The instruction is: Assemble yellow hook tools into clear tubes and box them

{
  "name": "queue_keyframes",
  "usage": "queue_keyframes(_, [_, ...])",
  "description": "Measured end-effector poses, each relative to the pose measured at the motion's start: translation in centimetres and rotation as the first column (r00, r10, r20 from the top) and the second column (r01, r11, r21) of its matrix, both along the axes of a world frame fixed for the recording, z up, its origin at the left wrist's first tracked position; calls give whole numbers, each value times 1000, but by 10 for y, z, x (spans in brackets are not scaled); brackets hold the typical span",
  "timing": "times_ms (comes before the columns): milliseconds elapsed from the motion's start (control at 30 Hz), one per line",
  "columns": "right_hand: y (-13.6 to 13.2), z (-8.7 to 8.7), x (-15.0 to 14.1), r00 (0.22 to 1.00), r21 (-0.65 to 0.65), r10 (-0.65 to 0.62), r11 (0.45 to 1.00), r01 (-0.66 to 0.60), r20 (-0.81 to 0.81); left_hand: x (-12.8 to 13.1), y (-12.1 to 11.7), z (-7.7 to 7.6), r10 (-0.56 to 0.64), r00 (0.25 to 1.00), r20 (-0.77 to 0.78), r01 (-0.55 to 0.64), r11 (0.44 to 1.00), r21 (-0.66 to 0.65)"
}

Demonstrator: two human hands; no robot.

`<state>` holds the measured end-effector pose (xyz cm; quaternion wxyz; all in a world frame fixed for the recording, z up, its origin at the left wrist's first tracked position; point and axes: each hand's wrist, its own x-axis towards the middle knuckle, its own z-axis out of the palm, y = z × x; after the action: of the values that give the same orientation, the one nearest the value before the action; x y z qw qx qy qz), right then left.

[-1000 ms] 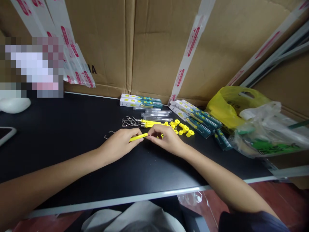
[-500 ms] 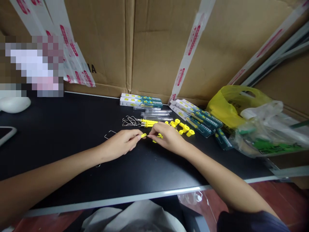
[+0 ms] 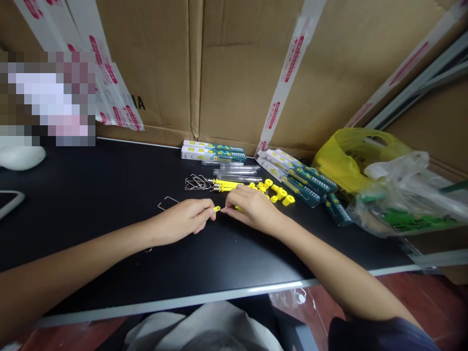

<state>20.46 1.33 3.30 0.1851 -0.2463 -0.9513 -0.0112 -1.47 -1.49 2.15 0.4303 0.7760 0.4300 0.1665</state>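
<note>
We record our left hand (image 3: 185, 219) pinching a yellow plastic piece (image 3: 217, 208) over the worktop (image 3: 226, 263), just beside a thin piece (image 3: 224, 209) pinched in our right hand (image 3: 254, 207); steady alignment seems needed.

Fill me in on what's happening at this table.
A person works with both hands over a black table. The left hand holds a yellow piece, its end poking past the fingers; the right hand, close by, pinches a thin bit too small to identify. Beyond them lie metal hooks, yellow rods, clear tubes and yellow caps, with printed boxes farther back.
</note>
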Motion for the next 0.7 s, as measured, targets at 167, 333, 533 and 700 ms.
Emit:
queue_keyframes(167, [-1, 1, -1, 991, 177, 8, 984, -32, 137, 0, -1, 0, -10, 999, -38, 11, 999, 32])
queue_keyframes(333, [-1, 1, -2, 982, 269, 16, 961, -68, 190, 1, 0, 1, 1, 998, -66, 1, 1000, 25])
queue_keyframes(533, [1, -2, -1, 983, 351, 32, 932, -95, 181, 1, -1, 4, -42, 994, -102, 48, 997, 54])
queue_keyframes(700, [1, -3, -3, 981, 409, 53, 904, -126, 184, 1, -3, 6, -33, 991, -126, 41, 997, 58])
